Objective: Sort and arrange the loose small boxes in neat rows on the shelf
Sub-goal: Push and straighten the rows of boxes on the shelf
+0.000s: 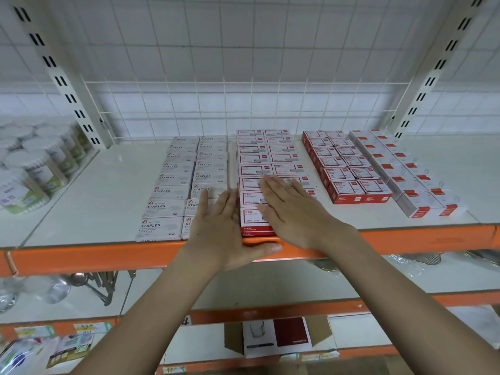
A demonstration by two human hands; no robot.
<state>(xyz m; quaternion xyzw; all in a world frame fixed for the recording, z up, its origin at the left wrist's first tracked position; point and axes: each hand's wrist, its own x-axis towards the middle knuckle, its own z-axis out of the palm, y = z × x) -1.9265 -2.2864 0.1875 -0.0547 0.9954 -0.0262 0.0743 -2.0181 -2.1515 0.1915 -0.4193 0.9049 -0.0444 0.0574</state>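
Small boxes lie in rows on the white shelf [102, 201]. Grey "STAPLES" boxes [173, 182] form two columns at the left. White boxes with red borders [253, 155] form two columns in the middle. My left hand [219, 231] lies flat against the left side of that middle block, thumb along the orange shelf edge [81, 258]. My right hand [289, 207] rests flat on top of the front boxes of the same block, fingers spread. Neither hand grips a box. Further right stand red boxes [343, 174] and pale boxes with red ends [400, 171].
Round tubs of cotton swabs [35, 163] crowd the shelf's far left. A wire grid back panel [243, 104] closes the rear. Slotted uprights [67, 85] stand at both sides. Lower shelves hold metal utensils [100, 285], packets and a cardboard box [276, 336].
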